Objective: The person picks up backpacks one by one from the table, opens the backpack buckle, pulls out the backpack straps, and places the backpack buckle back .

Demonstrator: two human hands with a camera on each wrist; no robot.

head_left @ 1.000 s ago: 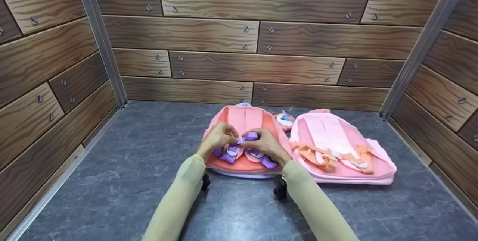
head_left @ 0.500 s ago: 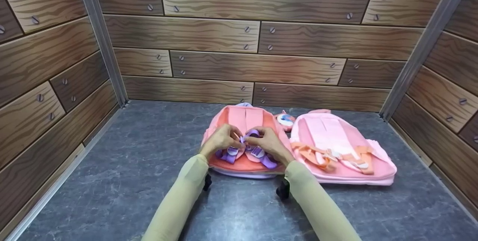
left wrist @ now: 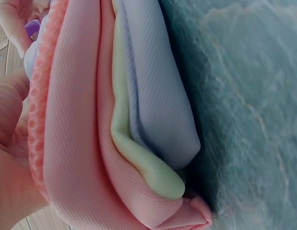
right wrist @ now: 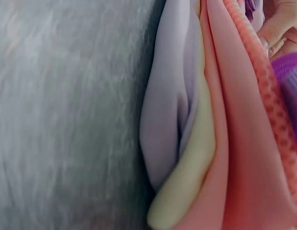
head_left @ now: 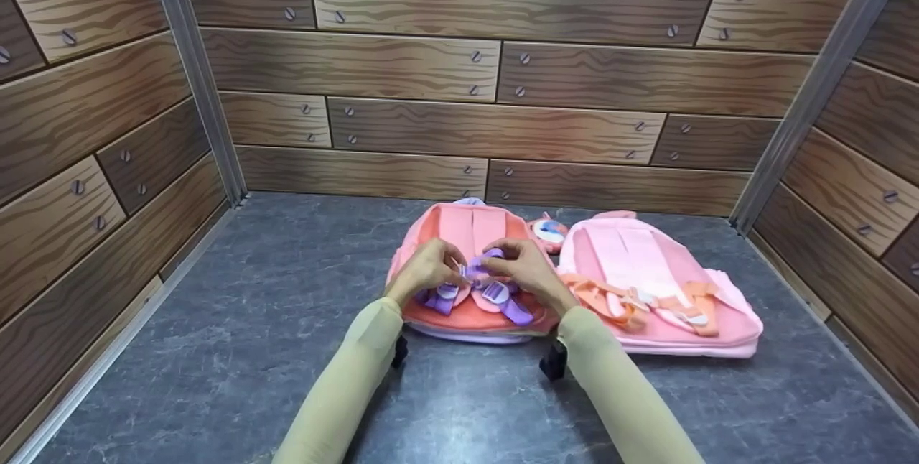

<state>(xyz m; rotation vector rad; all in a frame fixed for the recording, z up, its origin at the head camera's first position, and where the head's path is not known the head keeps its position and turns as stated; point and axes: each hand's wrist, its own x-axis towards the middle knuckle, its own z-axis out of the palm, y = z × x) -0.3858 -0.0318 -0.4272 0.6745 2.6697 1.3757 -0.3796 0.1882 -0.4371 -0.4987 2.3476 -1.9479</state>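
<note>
A coral backpack [head_left: 467, 223] lies with its back panel up, purple straps [head_left: 515, 312] and light buckles [head_left: 446, 291] on its lower half. Near the panel's middle, my left hand [head_left: 429, 264] pinches a purple strap beside a light-coloured piece. My right hand [head_left: 530, 271] pinches the upper part of the purple strap, just right of the left hand. The fingers partly hide the strap. In the left wrist view, my left hand [left wrist: 6, 120] is at the bag's mesh side. A bit of purple strap [right wrist: 287, 67] shows in the right wrist view.
A pink backpack [head_left: 617, 248] with orange straps [head_left: 596, 295] lies right of the coral one. Behind, between them, is a small round plush charm [head_left: 548, 231]. Wood-patterned walls [head_left: 402, 126] surround the dark marbled surface [head_left: 287, 349] at the back and sides.
My right hand has shifted right, drawing the purple strap's loop with it. The left hand has moved slightly right and stays near the light-coloured piece. Both backpacks stay in place.
</note>
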